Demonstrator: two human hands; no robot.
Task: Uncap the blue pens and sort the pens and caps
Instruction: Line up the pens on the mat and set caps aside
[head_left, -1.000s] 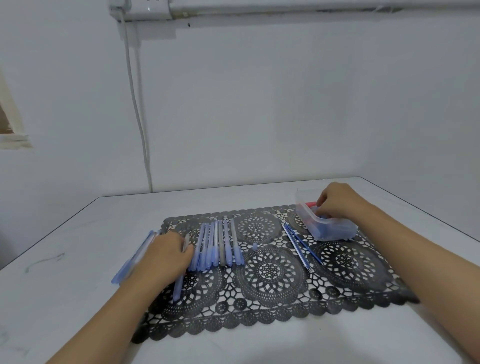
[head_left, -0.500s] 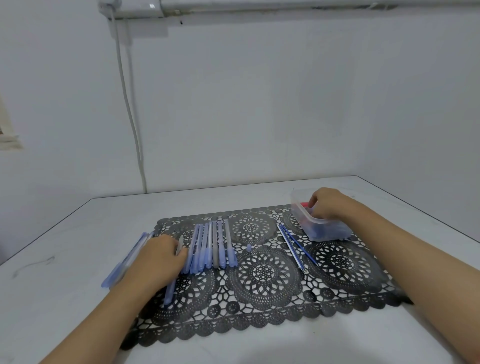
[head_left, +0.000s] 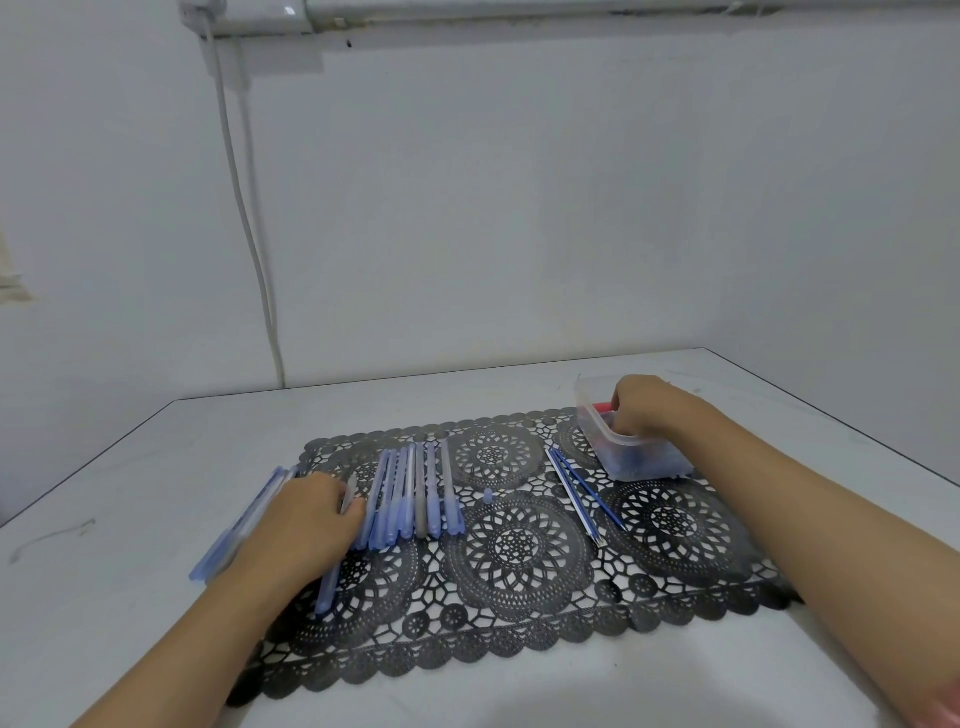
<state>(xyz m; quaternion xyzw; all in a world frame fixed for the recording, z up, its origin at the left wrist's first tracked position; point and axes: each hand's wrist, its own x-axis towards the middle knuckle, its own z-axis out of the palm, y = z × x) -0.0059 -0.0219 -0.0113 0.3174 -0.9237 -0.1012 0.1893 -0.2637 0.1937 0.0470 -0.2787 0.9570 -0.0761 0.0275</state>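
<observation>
Several capped blue pens (head_left: 410, 493) lie side by side on the left part of a black lace mat (head_left: 519, 551). My left hand (head_left: 306, 525) lies over more pens beside that row, its fingers curled round one pen (head_left: 332, 571) that sticks out below the palm. Other pale blue pens (head_left: 234, 530) poke out to the left of the hand. One loose blue cap (head_left: 488, 495) sits mid-mat. Two thin blue refills (head_left: 582, 493) lie further right. My right hand (head_left: 644, 405) reaches into a clear plastic tub (head_left: 634, 457); its fingertips are hidden inside.
The mat lies on a white table (head_left: 156, 467) set against a white wall. A white cable (head_left: 249, 228) hangs down the wall at the back left. Something red (head_left: 602, 407) shows inside the tub beside my right hand.
My right hand has dipped deeper into the tub. My left hand has stayed on the pens. The view has shifted slightly.
</observation>
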